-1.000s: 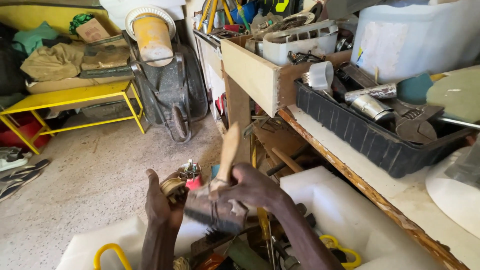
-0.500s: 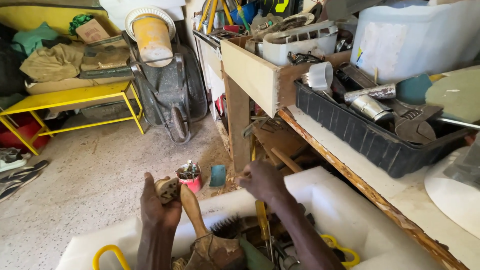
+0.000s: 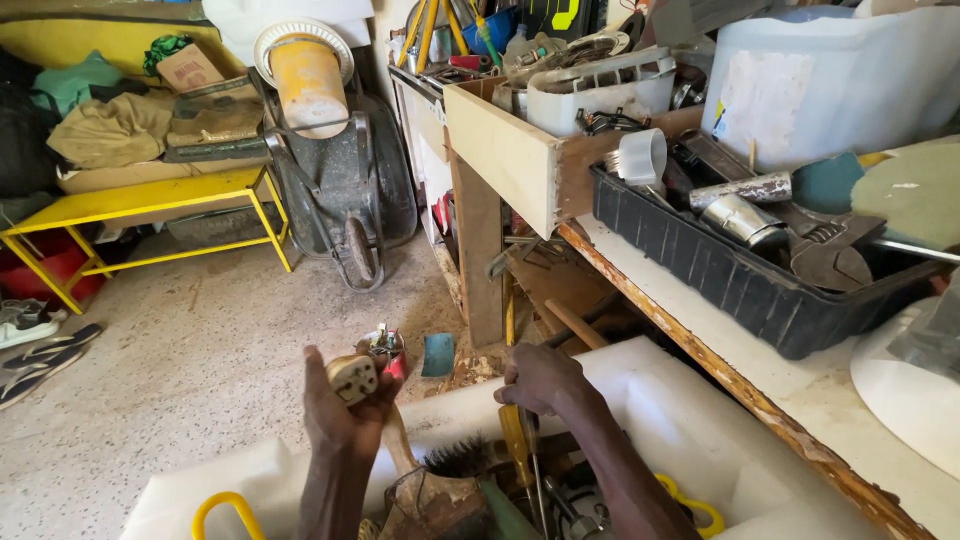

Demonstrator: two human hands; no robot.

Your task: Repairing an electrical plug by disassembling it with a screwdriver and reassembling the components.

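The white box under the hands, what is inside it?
Inside the white box lie a black brush, a wooden handle and yellow handled tools. The right hand and forearm cover whatever lies deeper.

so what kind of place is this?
Likely a home workshop or storage shed: a worn workbench carrying a black tray of tools, a wheelbarrow stood against the wall, and a white tub of tools under both hands.

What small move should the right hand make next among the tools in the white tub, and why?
Probably lift the yellow-handled tool clear. The right hand already rests on its top inside the white tub, while the left hand is occupied holding up a small cream plug.
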